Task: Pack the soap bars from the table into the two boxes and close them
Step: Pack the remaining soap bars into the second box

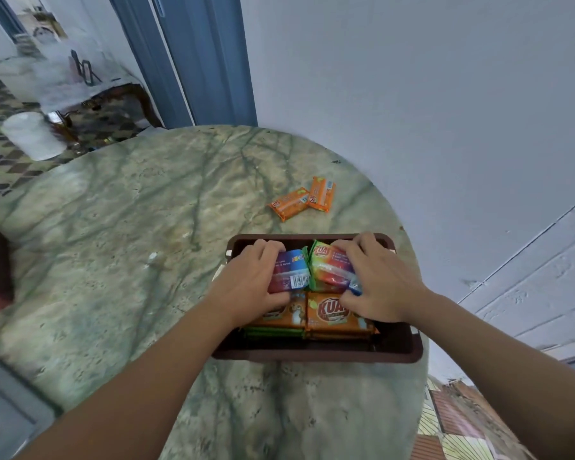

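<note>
With our left hand [249, 280] gripping a blue-and-red soap bar [291, 272] and our right hand [375, 280] a rainbow-wrapped one [329, 268] over the brown box [312, 355], we risk wedging them crooked atop the orange bars [332, 313], leaving the lid unable to close.

I am at home: my round green marble table [120, 207] stands by a white wall [412, 94], with a patterned tiled floor [0, 161] and blue door frame [193, 61].
</note>
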Available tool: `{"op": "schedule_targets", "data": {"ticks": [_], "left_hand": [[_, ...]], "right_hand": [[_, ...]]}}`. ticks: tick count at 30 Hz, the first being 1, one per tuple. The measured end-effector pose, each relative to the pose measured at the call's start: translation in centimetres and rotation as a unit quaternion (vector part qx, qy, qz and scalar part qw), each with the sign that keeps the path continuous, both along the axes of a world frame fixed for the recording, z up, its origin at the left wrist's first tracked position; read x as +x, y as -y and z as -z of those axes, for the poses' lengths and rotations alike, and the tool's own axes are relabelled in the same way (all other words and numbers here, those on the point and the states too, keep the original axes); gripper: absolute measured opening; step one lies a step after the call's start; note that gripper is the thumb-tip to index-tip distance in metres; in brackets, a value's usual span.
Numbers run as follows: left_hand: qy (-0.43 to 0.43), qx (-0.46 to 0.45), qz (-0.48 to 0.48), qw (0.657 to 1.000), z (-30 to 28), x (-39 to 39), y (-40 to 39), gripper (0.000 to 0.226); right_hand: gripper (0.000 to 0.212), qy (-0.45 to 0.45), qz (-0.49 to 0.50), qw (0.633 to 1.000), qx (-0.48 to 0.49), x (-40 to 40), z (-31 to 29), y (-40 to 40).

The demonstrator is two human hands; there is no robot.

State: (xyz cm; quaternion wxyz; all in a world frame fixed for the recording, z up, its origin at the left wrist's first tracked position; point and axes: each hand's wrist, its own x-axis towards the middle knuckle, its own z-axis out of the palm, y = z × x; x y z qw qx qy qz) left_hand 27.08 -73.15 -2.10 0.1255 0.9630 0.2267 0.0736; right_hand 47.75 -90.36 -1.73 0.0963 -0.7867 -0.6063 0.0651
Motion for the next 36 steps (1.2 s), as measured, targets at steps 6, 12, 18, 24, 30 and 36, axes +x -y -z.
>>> {"op": "schedule_targets", "data": {"ticks": [6,12,18,24,30,36], "left_hand": [[0.016,0.007,-0.004,1.0,0.6,-0.1,-0.5,0.076],[0.047,0.011,0.017,0.999,1.1,-0.3,-0.5,0.063],[0.09,-0.03,-0.04,0.995,0.4,-0.4,-0.4,0.048],[0.05,-0.028,-0.038,0.998,0.5,0.1,-1.0,0.053],[0.02,0.056,-0.029,0.998,1.2,0.3,-1.2,0.068],[-0.007,0.059,0.032,0.998,1.1,-0.1,-0.9,0.06]], "right_hand": [[0.089,0.057,-0.013,0.997,-0.058,0.0,0.7,-0.7],[0.081,0.071,-0.011,0.996,-0.058,0.1,0.8,-1.1],[0.077,0.048,0.006,0.998,-0.049,0.2,1.0,-1.2],[0.071,0.04,0.009,0.999,-0.019,0.2,1.0,-0.9],[0.071,0.041,0.016,0.999,-0.013,0.2,1.0,-0.8],[0.064,0.037,0.017,0.999,-0.005,0.1,1.2,-0.6]]}}
